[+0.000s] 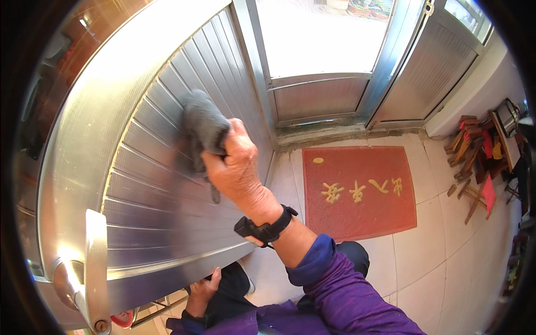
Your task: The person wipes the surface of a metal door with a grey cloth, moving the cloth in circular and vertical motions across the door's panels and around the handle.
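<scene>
A grey cloth (206,120) is bunched in my right hand (237,162), whose fingers are closed round it. The cloth presses against the ribbed metal panel of a door (148,206) on the left, and a loose end hangs below my fingers. My right wrist carries a black strap with a small device (262,228). Lower down, my left hand (205,290) grips the door's edge near my knee, with some of its fingers hidden. The door's lever handle (96,268) stands out at the lower left, away from both hands.
A red doormat (360,192) with yellow characters lies on the pale tiled floor (441,234). Beyond it are a metal-framed doorway (321,97) with a raised sill and another metal door leaf (427,67). Folded wooden stools (472,167) stand along the right wall.
</scene>
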The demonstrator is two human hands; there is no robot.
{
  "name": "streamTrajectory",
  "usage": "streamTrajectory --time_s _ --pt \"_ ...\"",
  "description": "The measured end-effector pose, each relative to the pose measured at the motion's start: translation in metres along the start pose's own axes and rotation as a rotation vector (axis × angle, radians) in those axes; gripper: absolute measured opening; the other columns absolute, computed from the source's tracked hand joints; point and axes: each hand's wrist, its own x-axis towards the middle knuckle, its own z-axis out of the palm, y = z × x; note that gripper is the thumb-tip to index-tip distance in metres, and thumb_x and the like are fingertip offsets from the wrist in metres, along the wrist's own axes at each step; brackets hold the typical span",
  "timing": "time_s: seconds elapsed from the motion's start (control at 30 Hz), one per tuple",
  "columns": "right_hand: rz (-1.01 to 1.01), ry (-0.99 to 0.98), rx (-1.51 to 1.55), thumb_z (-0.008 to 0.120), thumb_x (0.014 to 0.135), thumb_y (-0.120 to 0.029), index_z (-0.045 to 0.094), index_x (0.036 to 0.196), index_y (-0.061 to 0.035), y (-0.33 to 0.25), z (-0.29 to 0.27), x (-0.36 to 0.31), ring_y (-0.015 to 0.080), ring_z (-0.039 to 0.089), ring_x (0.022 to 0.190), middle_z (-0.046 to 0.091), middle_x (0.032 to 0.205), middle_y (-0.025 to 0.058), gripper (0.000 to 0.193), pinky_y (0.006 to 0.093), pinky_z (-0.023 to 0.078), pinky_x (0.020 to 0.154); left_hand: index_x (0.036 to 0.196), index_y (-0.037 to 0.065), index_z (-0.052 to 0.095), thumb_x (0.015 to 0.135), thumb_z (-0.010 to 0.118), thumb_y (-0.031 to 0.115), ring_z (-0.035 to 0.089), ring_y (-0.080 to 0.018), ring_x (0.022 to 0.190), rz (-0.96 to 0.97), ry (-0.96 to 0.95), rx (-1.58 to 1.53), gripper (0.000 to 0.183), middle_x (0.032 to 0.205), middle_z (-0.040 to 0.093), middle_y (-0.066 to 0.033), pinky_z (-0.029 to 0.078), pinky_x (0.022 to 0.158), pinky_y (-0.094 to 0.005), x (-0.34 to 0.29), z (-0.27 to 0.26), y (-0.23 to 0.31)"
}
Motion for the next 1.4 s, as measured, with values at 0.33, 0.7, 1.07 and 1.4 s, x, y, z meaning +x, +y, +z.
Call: streamTrajectory --time_s 0.33,0.7,1.07,1.4 --pt "1.099 -0.220 -0.408 0.062 0.083 -0.021 0.067 0.123 -0.0012 0.188 -0.023 -0.147 0.0454 0.067 0.112 0.069 0.116 0.0309 0.045 0.0493 0.052 0.096 0.106 0.004 0.071 0.084 0.080 0.026 0.064 -0.0420 0.102 -0.232 -0.114 -0.266 0.033 0.110 0.068 -0.0183 0.050 0.094 -0.0524 0.001 -0.002 0.007" --pt "0.043 0.072 -0.160 0.062 0.084 -0.004 0.061 0.114 -0.0012 0.092 -0.014 0.062 0.0501 0.061 0.098 0.062 0.106 0.0244 0.030 0.0521 0.052 0.085 0.104 0.014 0.075 0.087 0.080 0.019 0.069 -0.0395 0.093 -0.033 -0.106 -0.053 0.019 0.106 0.071 -0.0151 0.057 0.086 -0.0522 0.007 -0.007 0.005" --pt "0.455 0.066 -0.374 0.053 0.085 -0.001 0.065 0.120 -0.0043 0.258 -0.021 -0.023 0.0470 0.062 0.102 0.063 0.107 0.0246 0.037 0.0514 0.052 0.087 0.103 0.004 0.073 0.089 0.075 0.015 0.067 -0.0422 0.099 -0.161 -0.310 -0.264 0.018 0.108 0.069 -0.0203 0.054 0.091 -0.0527 -0.009 -0.004 -0.002" --pt "1.034 -0.340 -0.561 0.054 0.086 -0.007 0.066 0.125 0.0014 0.370 -0.042 -0.124 0.0490 0.063 0.118 0.068 0.120 0.0320 0.042 0.0491 0.052 0.099 0.082 0.004 0.068 0.095 0.068 0.027 0.061 -0.0349 0.078 -0.424 -0.375 -0.437 0.026 0.084 0.065 -0.0137 0.050 0.077 -0.0472 0.020 -0.017 0.006"
